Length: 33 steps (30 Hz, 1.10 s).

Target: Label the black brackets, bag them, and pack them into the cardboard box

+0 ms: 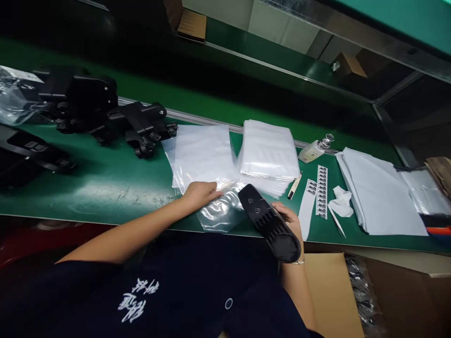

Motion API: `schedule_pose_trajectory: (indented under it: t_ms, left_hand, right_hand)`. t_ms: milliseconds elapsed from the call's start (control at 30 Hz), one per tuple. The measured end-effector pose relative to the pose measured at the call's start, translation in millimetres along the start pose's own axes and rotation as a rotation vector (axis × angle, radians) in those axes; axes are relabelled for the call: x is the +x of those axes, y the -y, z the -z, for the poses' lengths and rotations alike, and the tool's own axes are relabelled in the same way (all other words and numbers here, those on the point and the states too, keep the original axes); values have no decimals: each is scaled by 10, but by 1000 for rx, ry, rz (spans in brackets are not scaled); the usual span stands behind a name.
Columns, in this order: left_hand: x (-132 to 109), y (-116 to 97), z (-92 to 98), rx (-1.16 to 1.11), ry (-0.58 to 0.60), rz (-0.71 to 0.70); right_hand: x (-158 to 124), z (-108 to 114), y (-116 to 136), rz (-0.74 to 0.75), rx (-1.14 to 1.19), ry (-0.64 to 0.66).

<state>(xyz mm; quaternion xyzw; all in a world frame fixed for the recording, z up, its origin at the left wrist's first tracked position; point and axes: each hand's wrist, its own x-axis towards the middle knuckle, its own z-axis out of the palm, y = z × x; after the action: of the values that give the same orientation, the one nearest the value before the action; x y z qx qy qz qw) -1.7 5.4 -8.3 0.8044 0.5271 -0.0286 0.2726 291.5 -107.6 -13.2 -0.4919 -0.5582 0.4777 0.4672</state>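
Observation:
My left hand [200, 195] is closed on the edge of a clear plastic bag [221, 211], thumb on top, near the front of the green bench. In my right hand [291, 219] is a black plastic part [269, 223], long and slotted, with a rounded lower end and two small round marks near its upper end. The part is tilted, its upper end close to the bag's right side. My right fingers are mostly hidden behind it. Behind the bag lie loose flat bags [204, 150], and a thick stack of clear bags [269, 148] sits to their right.
Black plastic assemblies [141, 124] stand at the left. To the right are a pump bottle [315, 149], a marker-like stick [294, 187], label strips [321, 192], tweezers [337, 219], crumpled white paper [341, 202] and white sheets [384, 192]. A cardboard box [329, 286] stands below the bench edge.

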Motion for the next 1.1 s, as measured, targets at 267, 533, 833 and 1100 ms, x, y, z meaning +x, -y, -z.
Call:
schedule_pose_trajectory:
  t_ms: [267,533,833,1100]
  left_hand:
    - [48,-192,27,-273,113,-160]
    - [1,-283,169,-386,101,-115]
    - [-313,-482,67,-143,-29,-176]
    - [-470,-637,85,-162,-21,-304]
  right_hand:
    - [193,-145,263,63,-159,206]
    - [58,-25,286,44,-285,239]
    - [-1,6,265,8,-419,214]
    - [-50,-367,229,69,-654,-67]
